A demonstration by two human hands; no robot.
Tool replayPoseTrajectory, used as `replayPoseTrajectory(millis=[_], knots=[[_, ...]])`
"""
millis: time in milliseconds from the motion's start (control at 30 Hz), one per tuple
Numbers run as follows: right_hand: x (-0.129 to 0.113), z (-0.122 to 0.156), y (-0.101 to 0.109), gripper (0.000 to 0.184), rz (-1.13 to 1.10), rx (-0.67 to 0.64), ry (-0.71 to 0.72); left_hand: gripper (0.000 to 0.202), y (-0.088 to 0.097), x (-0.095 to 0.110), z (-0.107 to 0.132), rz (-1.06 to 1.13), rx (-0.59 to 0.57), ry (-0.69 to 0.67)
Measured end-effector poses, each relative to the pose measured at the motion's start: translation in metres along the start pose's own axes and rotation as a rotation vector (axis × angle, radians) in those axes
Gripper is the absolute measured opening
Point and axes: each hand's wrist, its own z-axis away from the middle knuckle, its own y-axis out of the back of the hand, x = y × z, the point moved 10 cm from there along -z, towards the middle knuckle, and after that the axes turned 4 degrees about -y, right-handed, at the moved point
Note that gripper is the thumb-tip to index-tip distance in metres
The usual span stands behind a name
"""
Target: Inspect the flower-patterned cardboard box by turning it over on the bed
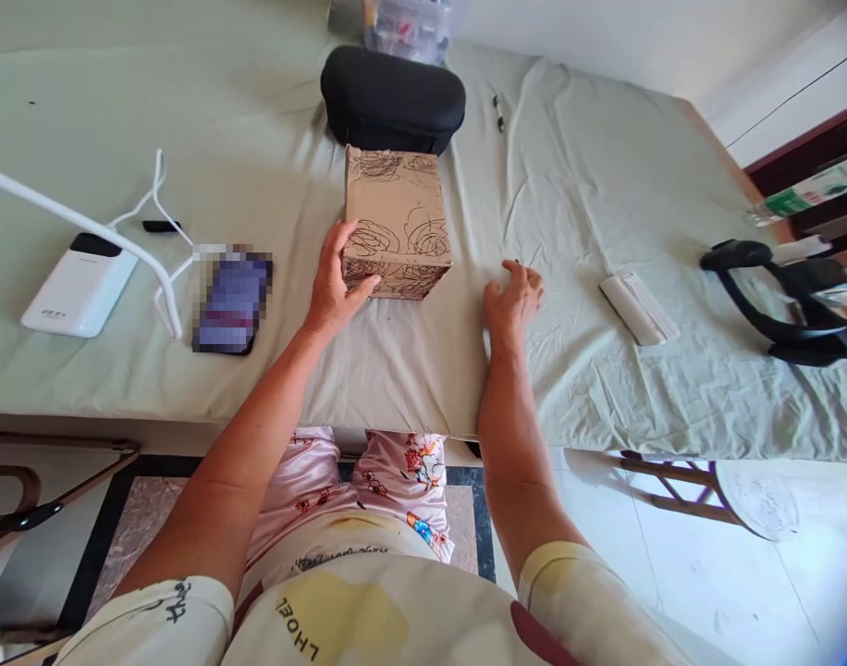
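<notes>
A brown cardboard box (396, 199) covered in black scribbled loops stands on the cloth-covered table in front of me. My left hand (337, 282) grips its near left corner, fingers along the left side and thumb across the front face. To the right of the box, apart from it, my right hand (513, 298) rests low over the cloth with its fingers curled. A tiny dark tip shows at those fingertips; what it belongs to is hidden.
Behind the box sit a black case (394, 97) and a clear plastic container (408, 32). A pen (498, 113) lies farther right. Leftward are a phone (233, 303), a white power bank (80, 289) and a white stand (83, 208). Rightward lie a tissue pack (638, 308) and a black headset-like strap (742, 296).
</notes>
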Motion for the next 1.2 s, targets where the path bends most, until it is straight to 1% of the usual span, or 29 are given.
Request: replayPoseTrajectory(millis=[67,133,200,267,367,433,533,633,733,833,933,1033,1100,1200], knots=[[0.011,-0.003,-0.001,0.047,0.036,-0.017,-0.003,0.088,-0.003,0.001,-0.001,-0.023,-0.008,0.04],[0.016,-0.005,-0.003,0.045,0.074,-0.044,0.015,0.095,-0.008,0.001,-0.001,-0.03,-0.028,0.057],[0.015,-0.005,-0.007,0.045,0.135,-0.096,0.052,0.104,-0.013,-0.003,0.001,-0.021,-0.047,0.092],[0.011,-0.002,-0.011,0.049,0.182,-0.147,0.084,0.111,-0.017,-0.012,0.003,-0.01,-0.067,0.159],[0.003,0.003,-0.01,0.05,0.147,-0.168,0.091,0.11,-0.019,-0.02,0.007,-0.005,-0.101,0.242],[-0.005,0.006,-0.007,0.047,0.041,-0.157,0.077,0.106,-0.018,-0.021,0.008,-0.012,-0.109,0.264],[-0.018,0.01,-0.005,0.042,-0.184,-0.14,0.058,0.101,-0.017,-0.022,0.009,-0.026,-0.105,0.292],[-0.027,0.015,-0.004,0.037,-0.521,-0.134,0.031,0.097,-0.017,-0.023,0.011,-0.041,-0.097,0.312],[-0.033,0.019,-0.01,0.036,-0.895,-0.229,-0.034,0.095,-0.016,-0.024,0.012,-0.049,-0.085,0.32],[-0.037,0.022,-0.013,0.038,-1.129,-0.314,-0.089,0.094,-0.016,-0.025,0.013,-0.055,-0.083,0.323],[-0.042,0.023,-0.011,0.043,-1.264,-0.348,-0.117,0.094,-0.016,-0.027,0.014,-0.074,-0.078,0.342],[-0.049,0.026,-0.006,0.046,-1.352,-0.354,-0.125,0.095,-0.016,-0.028,0.015,-0.084,-0.082,0.375],[-0.054,0.028,-0.001,0.046,-1.375,-0.331,-0.119,0.097,-0.015,-0.025,0.015,-0.082,-0.08,0.373],[-0.058,0.03,0.01,0.048,-1.353,-0.27,-0.1,0.107,-0.014,-0.017,0.011,-0.057,-0.065,0.322]])
